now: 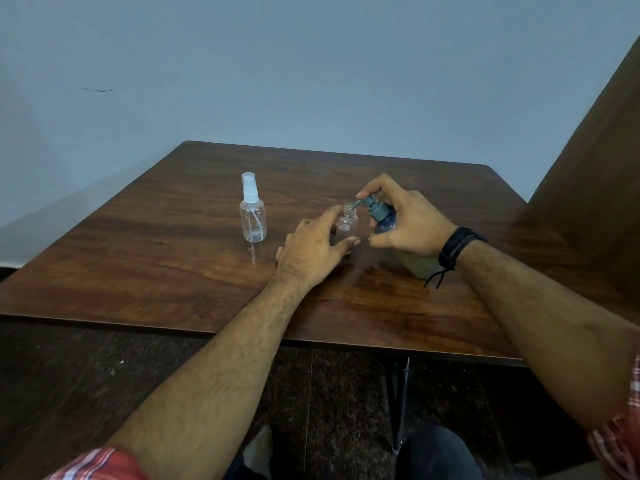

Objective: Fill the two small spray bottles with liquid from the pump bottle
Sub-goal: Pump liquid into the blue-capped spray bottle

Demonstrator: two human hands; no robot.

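Nearest the camera, at the bottom corners, are 2 rolled red plaid sleeves, with a dark trouser knee between them at 6 o'clock. Both bare forearms reach forward from there over the near edge of the wooden table.

The left hand lies near the middle of the table, its fingers and thumb curled round the open spray bottle, a small clear bottle with no cap on its neck, standing upright on the wood. Its lower part is hidden behind the thumb, and any liquid inside is too hard to make out.

Just at 3 o'clock of it, the right hand grips the pump bottle, fingers wrapped round the blue shoulder below the dark teal pump head, with the index finger lying over the top of the pump. The bottle is tilted, its spout pointing toward 9 o'clock and sitting right at the mouth of the open bottle. Its lower body, showing pale greenish liquid, appears under the wrist at about 5 o'clock of the hand. A black corded wristband circles the right wrist.

The 2 hands are close together, thumb tips nearly meeting, each clamped on its own bottle.

The capped spray bottle stands upright at 9 o'clock of the left hand, apart from it, clear, with a white sprayer and clear cover on top. A pale blue wall rises at 12 o'clock.
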